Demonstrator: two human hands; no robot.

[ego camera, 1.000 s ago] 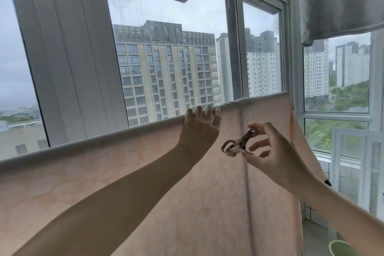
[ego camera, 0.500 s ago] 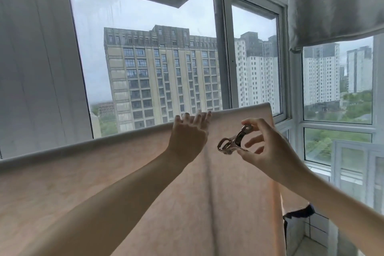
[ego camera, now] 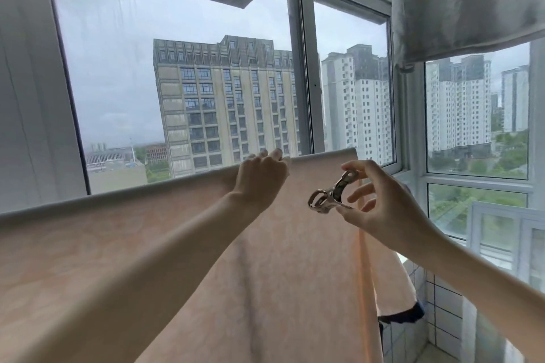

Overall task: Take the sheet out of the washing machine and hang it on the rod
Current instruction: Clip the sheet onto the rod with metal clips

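Left hand (ego camera: pixel 262 175) is curled over the top fold of the soft, light sheet (ego camera: pixel 147 259); right hand (ego camera: pixel 380 206) pinches a metal clip (ego camera: pixel 331 193). The rod is presumably hidden beneath.

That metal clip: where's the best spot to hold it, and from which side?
Pinch the metal clip by its upper handle end, from the right, as the right hand does. Its looped jaws point down-left toward the sheet, so they stay free to bite.

Clip (ego camera: pixel 330 194) right of sheet (ego camera: pixel 147 259)
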